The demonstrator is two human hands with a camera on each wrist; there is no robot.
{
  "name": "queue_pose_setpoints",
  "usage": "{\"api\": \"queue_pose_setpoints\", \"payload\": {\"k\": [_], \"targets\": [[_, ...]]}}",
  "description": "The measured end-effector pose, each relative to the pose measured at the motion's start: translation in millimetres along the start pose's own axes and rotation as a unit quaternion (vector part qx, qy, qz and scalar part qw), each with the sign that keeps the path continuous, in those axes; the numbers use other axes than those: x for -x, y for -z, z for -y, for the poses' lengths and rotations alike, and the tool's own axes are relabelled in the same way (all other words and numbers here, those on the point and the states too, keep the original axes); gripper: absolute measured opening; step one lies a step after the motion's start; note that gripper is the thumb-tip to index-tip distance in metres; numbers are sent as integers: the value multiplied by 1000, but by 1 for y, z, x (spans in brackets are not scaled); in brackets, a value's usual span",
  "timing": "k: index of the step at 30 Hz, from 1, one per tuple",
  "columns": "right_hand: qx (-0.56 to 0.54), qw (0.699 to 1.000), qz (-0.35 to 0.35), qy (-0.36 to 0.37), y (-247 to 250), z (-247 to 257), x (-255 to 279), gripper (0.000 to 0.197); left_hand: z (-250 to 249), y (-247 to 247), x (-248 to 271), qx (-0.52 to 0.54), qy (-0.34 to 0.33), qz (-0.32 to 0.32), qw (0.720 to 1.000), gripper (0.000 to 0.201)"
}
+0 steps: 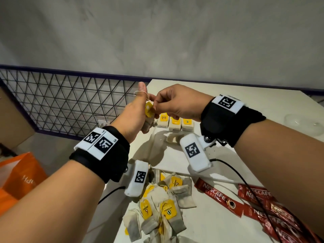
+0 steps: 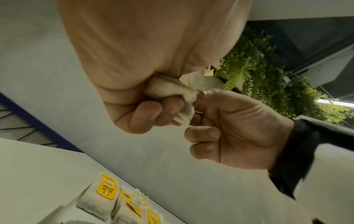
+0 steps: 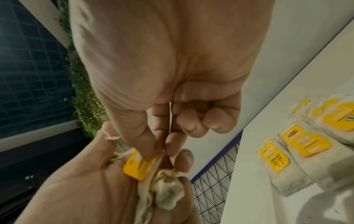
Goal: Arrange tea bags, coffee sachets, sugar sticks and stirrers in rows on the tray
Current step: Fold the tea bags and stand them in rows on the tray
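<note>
My left hand is raised above the table and grips a crumpled tea bag, its string looped round the upright thumb. My right hand pinches that bag's yellow tag between thumb and forefinger. The right wrist view shows the tag under my right fingertips and the bag in the left palm. Three tea bags lie side by side in a row on the white tray just beyond my hands. The row also shows in the left wrist view.
A loose pile of tea bags lies at the near table edge. Red Nescafe sachets are spread at the near right, with a black cable across them. A clear glass dish sits far right. A wire grid and an orange bag are on the left.
</note>
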State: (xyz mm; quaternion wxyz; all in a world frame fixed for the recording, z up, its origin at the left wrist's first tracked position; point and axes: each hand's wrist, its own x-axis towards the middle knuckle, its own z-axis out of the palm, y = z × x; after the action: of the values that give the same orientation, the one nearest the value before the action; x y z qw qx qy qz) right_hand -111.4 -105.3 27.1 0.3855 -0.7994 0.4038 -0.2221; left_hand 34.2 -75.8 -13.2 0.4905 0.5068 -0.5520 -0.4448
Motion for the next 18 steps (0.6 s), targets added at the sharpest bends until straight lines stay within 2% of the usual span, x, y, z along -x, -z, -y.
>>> {"api": "queue_pose_setpoints", "payload": {"k": [5,9,18], "targets": [[11,1000,-27,2,-1,3,0,8,-1,-9,0,-7,-32,-14,999,63],[9,999,-37,14,-1,4,-1,16,3,-8,-4,-3,-28,-21,999,76],[-77,996,-37,23,15,4,-4,18,13,2,5,174,37,15,984,36]]}}
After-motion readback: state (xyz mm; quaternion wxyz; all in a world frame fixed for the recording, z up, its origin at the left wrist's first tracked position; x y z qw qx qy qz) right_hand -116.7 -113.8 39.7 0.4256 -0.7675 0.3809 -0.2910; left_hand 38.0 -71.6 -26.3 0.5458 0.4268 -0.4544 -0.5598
